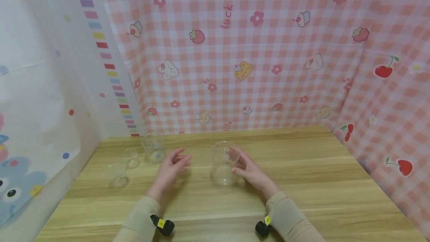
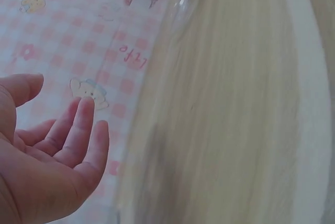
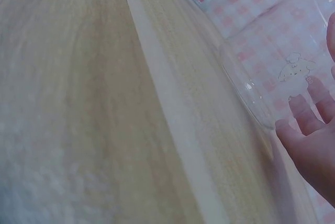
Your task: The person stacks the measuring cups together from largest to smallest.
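Observation:
A large clear beaker stands upright on the wooden table, in front of the person. The right hand holds it at its right side, with fingers behind the wall and the thumb nearer the front. Through the clear wall, those fingers show in the right wrist view, close to the beaker's base. To the left of this beaker, the left hand is raised with loosely bent fingers and nothing in it. The left wrist view shows its palm bare and its thumb apart from the fingers.
Left of the left hand stand three more clear vessels: a larger beaker at the back, a small one, and another nearer the front. A checked cloth hangs behind the wooden table and along its right side.

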A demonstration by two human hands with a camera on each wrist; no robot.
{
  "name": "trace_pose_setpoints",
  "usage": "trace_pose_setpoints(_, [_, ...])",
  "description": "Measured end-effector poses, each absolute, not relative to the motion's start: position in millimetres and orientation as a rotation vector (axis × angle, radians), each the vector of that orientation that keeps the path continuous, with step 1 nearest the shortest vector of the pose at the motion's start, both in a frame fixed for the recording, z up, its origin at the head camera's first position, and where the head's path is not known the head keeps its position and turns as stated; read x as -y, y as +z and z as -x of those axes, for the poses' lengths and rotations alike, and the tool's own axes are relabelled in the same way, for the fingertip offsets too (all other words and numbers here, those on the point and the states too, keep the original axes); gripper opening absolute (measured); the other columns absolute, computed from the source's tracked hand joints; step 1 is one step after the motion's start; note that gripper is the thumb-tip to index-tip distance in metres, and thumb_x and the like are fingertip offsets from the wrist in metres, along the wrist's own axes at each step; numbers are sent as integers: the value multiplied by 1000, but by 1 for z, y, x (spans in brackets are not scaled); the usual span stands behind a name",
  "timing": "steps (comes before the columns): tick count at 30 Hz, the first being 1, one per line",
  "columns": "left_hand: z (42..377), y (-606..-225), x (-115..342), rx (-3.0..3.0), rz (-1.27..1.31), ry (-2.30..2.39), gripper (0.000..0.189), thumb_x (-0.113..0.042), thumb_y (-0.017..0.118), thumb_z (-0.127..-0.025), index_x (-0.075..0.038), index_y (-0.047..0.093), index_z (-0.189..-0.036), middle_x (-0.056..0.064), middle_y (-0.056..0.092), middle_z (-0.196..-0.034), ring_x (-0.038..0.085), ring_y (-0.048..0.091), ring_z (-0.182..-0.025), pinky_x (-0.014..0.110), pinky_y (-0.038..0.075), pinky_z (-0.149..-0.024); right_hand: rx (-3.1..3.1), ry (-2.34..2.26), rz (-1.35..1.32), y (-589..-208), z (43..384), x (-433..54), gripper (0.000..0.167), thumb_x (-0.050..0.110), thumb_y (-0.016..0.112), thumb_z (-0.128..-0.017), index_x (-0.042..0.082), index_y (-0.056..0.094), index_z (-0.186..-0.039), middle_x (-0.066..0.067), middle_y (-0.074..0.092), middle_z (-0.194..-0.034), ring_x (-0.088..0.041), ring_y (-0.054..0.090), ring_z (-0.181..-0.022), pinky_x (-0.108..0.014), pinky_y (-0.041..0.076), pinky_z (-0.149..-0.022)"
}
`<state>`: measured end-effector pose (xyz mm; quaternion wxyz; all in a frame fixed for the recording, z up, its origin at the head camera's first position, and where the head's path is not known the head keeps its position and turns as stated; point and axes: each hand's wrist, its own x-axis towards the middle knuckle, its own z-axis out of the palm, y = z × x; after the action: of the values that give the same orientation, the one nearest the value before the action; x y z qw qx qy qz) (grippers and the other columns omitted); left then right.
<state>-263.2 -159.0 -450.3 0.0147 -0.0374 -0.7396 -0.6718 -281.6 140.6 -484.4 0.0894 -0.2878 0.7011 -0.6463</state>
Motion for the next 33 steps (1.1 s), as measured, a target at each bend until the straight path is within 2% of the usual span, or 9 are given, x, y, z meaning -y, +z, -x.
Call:
trace_pose_setpoints(6, [267, -445, 174, 2393, 101, -1994, 52, -13, 62, -98, 8, 43, -141, 24, 63, -120, 23, 67, -98, 46, 54, -90, -2090, -1912, 851, -484, 282, -141, 71, -1, 58, -97, 7, 20, -157, -22, 26, -158, -40, 21, -146, -55, 18, -116])
trace_pose_setpoints(14, [269, -429, 195, 2618, 197, -1667, 46, -12, 61, -98, 11, 48, -136, 25, 65, -114, 28, 66, -96, 38, 57, -80, -2101, -1907, 849, -484, 282, -141, 71, 0, 58, -97, 6, 20, -157, -22, 26, -158, -40, 19, -146, -55, 18, -116])
trace_pose_setpoints(19, [271, -415, 208, 2741, 260, -1371, 48, -16, 63, -97, 12, 49, -134, 23, 67, -111, 34, 64, -102, 44, 54, -85, -2108, -1904, 834, -484, 282, -141, 72, 0, 58, -97, 7, 20, -157, -22, 27, -158, -40, 20, -146, -54, 18, -116])
trace_pose_setpoints(25, [276, -397, 219, 2807, 275, -1124, 51, -20, 65, -96, 12, 50, -133, 22, 68, -108, 37, 64, -101, 49, 54, -85, -2102, -1909, 843, -484, 282, -141, 71, -1, 58, -97, 6, 19, -157, -22, 27, -158, -40, 21, -146, -54, 20, -116])
trace_pose_setpoints(33, [281, -375, 224, 2830, 255, -798, 54, -25, 66, -94, 9, 51, -134, 27, 64, -115, 42, 62, -104, 55, 51, -86, -2090, -1919, 865, -486, 283, -141, 71, -4, 56, -97, 5, 19, -157, -23, 27, -158, -41, 22, -145, -55, 21, -115])
